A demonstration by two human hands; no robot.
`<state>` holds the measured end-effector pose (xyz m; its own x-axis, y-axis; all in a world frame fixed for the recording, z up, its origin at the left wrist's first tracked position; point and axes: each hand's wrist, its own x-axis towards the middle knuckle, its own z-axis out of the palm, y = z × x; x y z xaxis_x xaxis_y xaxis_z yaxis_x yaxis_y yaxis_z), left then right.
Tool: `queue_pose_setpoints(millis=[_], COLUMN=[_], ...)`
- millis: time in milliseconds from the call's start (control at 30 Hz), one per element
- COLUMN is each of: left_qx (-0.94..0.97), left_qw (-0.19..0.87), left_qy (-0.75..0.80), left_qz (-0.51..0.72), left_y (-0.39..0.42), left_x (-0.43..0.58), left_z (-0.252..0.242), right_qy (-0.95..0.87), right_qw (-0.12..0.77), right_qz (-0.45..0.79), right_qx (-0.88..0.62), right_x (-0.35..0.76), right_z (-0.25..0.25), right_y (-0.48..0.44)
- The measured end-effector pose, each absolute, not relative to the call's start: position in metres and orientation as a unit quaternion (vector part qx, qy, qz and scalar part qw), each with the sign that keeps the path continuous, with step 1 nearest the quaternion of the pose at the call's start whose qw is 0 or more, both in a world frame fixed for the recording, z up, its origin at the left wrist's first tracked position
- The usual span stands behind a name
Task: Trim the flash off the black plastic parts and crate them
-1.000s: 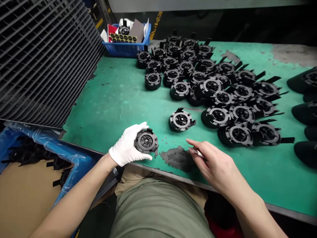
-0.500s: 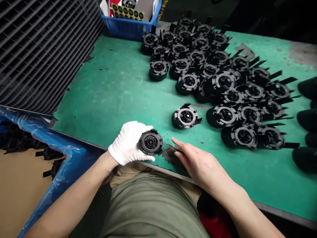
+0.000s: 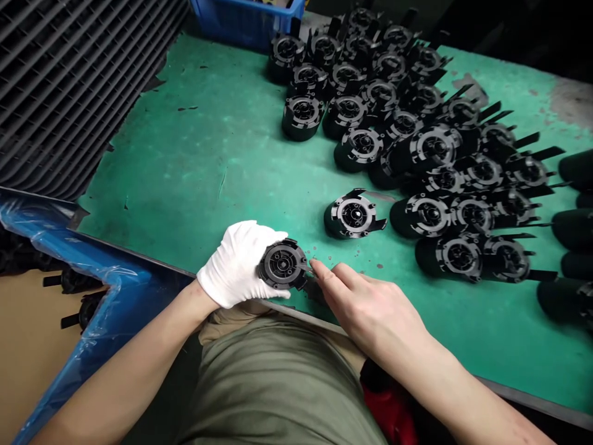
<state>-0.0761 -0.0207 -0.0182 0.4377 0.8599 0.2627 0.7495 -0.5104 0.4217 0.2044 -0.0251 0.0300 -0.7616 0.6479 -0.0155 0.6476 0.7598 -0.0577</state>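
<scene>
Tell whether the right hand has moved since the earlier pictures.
Yes, the right hand has moved left, judged against the lone standing black part.

Blue bin [image 3: 241, 26] cropped above, tool [image 3: 307, 267] mostly hidden by right fingers [image 3: 324, 279]

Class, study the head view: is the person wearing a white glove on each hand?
No, the left hand wears a white glove, while the right hand is bare.
</scene>
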Motion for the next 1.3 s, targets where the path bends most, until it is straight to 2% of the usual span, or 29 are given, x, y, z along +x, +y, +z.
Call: queue_pose_setpoints(millis=[367, 733, 867, 1000, 1300], left_qx=[0.839, 0.834, 0.832, 0.831, 0.787], left_qw=[0.128, 0.144, 0.134, 0.135, 0.166], left_qy=[0.486, 0.498, 0.492, 0.485, 0.509], left_qz=[0.209, 0.188, 0.218, 0.239, 0.307], left_y=[-0.02, -0.02, -0.022, -0.023, -0.024], left_x=[-0.075, -0.073, -0.076, -0.079, -0.071], left_z=[-0.017, -0.012, -0.018, -0.022, -0.014], right_qy=[-0.94, -0.934, -0.909, -0.866, -0.828], right_qw=[-0.038, -0.074, 0.001, 0.094, 0.14], right_qz=[0.01, 0.141, 0.241, 0.284, 0.322], right_qx=[-0.339, -0.319, -0.341, -0.401, -0.436], right_x=[0.199, 0.205, 0.216, 0.22, 0.218], right_z=[0.037, 0.039, 0.034, 0.03, 0.017], right_y=[-0.03, -0.011, -0.005, -0.011, -0.031])
